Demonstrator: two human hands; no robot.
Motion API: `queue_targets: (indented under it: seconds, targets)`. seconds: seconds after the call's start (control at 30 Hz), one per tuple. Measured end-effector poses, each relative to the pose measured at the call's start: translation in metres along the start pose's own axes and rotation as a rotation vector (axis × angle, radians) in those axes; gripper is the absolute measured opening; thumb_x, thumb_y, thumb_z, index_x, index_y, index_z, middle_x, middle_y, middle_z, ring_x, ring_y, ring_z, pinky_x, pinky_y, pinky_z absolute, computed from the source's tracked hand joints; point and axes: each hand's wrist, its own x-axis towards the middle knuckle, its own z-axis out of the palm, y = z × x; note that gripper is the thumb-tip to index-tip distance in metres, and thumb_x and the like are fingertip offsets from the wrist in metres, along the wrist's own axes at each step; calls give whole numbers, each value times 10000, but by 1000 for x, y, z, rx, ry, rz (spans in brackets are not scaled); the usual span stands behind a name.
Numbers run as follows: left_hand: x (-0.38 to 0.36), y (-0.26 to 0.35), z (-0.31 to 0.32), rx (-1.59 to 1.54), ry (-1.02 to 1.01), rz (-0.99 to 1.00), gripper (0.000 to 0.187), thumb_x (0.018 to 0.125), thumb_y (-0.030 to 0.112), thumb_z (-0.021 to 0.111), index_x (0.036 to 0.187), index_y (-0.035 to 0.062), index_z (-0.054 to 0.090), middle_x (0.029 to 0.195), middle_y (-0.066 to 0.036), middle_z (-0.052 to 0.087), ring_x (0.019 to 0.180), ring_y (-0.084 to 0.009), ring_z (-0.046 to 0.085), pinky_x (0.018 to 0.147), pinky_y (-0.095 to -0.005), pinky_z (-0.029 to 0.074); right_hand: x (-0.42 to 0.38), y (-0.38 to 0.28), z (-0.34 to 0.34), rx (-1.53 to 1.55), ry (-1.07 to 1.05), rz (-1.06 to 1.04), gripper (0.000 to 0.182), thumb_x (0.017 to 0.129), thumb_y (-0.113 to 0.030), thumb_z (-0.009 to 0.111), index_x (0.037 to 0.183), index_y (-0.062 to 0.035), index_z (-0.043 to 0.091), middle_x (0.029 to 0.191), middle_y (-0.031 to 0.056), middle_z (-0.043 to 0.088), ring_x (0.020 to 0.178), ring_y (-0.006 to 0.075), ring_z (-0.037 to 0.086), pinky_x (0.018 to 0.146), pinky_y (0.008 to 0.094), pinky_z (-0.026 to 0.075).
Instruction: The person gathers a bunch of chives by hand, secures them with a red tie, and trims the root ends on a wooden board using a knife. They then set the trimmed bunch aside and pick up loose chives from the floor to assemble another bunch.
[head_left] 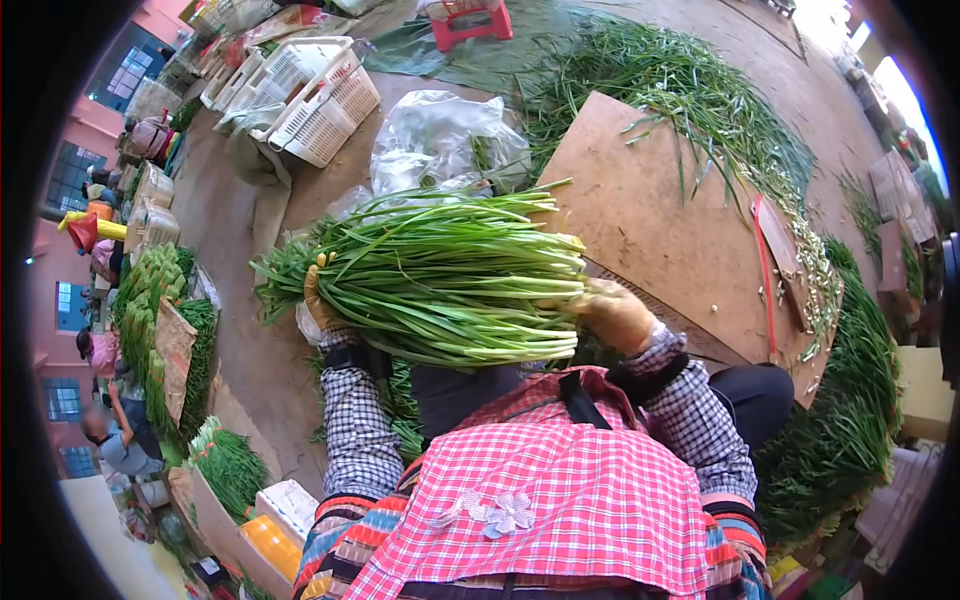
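A thick bundle of green chives point(450, 275) lies crosswise in front of my lap, leafy tips to the left and pale stem ends to the right. My left hand point(318, 298), in a tan glove, is wrapped around the leafy end from below, thumb showing on top. At the stem ends is my right hand point(618, 316), also gloved; motion blurs its fingers, and I cannot make out whether they grip the stems. A brown wooden board point(650, 230) lies beyond my right hand, bearing a red strip point(766, 275) and a long brown flat piece point(782, 250).
Loose chives point(660, 80) are heaped behind the board, and a large pile point(840, 430) lies at right. Clear plastic bags point(440, 140), white crates point(320, 105) and a red stool point(470, 25) stand ahead. Other people point(125, 440) work at far left near stacked chives point(150, 300).
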Motion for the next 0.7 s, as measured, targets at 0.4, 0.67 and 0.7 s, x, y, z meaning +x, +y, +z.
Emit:
queue_targets:
  seconds: [0.4, 0.67, 0.7]
  targets:
    - [7, -3, -30, 66, 49, 54, 284, 907, 242, 558, 1084, 38, 646, 1092, -119, 657, 942, -223, 645, 829, -406, 557, -27, 17, -22, -639, 215, -75, 383, 889, -235, 617, 1208, -33, 550, 861, 26, 620, 728, 122, 555, 668, 280, 475]
    - [-5, 2, -20, 103, 62, 127, 278, 906, 225, 562, 1087, 30, 642, 1089, -129, 657, 927, -226, 652, 807, -386, 566, -30, 8, -36, -591, 523, 252, 260, 857, -178, 638, 1101, -95, 601, 736, -10, 608, 505, 49, 478, 470, 218, 429]
    - [-4, 0, -22, 90, 70, 125, 278, 905, 226, 564, 1085, 30, 643, 1085, -129, 658, 926, -224, 652, 808, -389, 566, -35, 5, -47, -691, 570, 297, 259, 843, -151, 646, 1091, -89, 604, 758, -12, 612, 570, 69, 541, 531, 215, 468]
